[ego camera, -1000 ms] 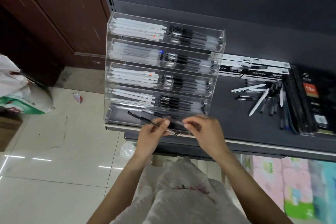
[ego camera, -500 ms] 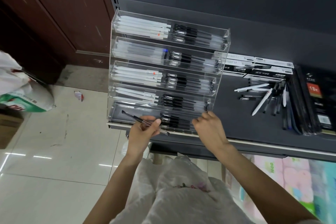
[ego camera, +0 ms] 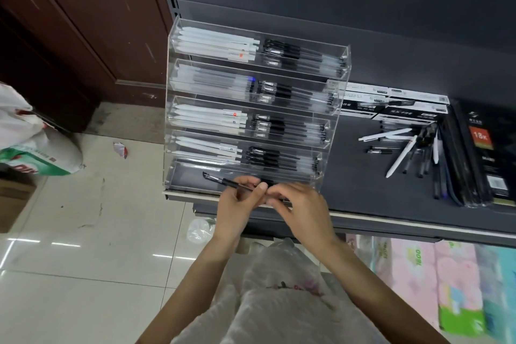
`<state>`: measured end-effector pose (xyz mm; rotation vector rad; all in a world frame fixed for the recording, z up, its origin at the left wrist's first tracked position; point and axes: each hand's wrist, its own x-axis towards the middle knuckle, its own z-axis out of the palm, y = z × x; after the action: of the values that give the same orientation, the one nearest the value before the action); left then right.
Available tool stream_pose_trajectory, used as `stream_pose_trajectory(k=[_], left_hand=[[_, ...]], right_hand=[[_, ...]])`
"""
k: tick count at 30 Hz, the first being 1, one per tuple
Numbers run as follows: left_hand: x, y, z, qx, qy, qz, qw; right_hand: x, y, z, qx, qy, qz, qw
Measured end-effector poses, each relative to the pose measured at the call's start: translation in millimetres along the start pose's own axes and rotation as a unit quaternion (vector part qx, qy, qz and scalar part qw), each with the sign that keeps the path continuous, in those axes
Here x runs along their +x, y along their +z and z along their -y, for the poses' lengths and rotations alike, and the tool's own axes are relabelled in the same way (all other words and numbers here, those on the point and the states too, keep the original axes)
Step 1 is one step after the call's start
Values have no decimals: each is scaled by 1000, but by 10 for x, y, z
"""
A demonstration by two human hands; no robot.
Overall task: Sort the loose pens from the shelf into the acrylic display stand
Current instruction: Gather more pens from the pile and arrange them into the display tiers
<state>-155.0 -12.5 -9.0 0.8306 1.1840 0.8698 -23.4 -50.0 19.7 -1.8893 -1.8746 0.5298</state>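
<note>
The clear acrylic display stand (ego camera: 343, 70) has five stepped tiers on the left end of the dark shelf (ego camera: 363, 193). White pens fill the left halves of the upper tiers and black pens the right halves. My left hand (ego camera: 237, 212) grips a black pen (ego camera: 220, 180) in front of the lowest tier, its tip pointing up and left. My right hand (ego camera: 303, 212) is close beside it, fingertips pinching the pen's right end. Loose white and black pens (ego camera: 405, 148) lie on the shelf to the right of the stand.
Boxed pens (ego camera: 391, 105) sit behind the loose pile and dark notebook packs (ego camera: 480, 159) stand at the far right. Below the shelf edge are pastel packages (ego camera: 418, 274). A sack (ego camera: 33, 148) lies on the tiled floor at the left.
My right hand has come back left from the lowest tier's right side and now meets my left hand at the pen. The left hand stays in front of the lowest tier.
</note>
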Motion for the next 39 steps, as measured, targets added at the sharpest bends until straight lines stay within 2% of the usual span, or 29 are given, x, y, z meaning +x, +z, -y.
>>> stream_pose_trajectory(k=[3,5,6,8,11,18,26,29,31,35,39], left_hand=[[57,-31,-11,9,7,-55,998],[142,-173,-2,130,65,-110,983],[186,-258,7,221,104,-117,963],[273,-386,38,378,150,-81,910],[334,-388,61,472,125,-9,873],[331,-262,-15,496,119,37,859],[360,-315,-37,511,135,55,847],[359,-339,-67,533,139,73,832],[336,-361,-125,561,155,85,808],[240,-304,-337,588,261,77,761],[167,101,-472,488,427,114,753]], right_hand=[[4,-78,-163,-52,16,-61,997],[5,-128,-322,-127,9,-97,987],[9,-135,-405,-175,-2,-104,979],[15,-91,-548,-265,-20,-108,958],[25,17,-665,-337,-34,-117,934],[55,218,-639,-395,-23,-91,914],[24,343,-554,-362,-2,-88,928],[13,353,-538,-348,12,-92,933],[-17,317,-512,-325,7,-127,937],[-169,89,-464,-218,7,-203,955],[-425,-254,-661,-105,118,-271,950]])
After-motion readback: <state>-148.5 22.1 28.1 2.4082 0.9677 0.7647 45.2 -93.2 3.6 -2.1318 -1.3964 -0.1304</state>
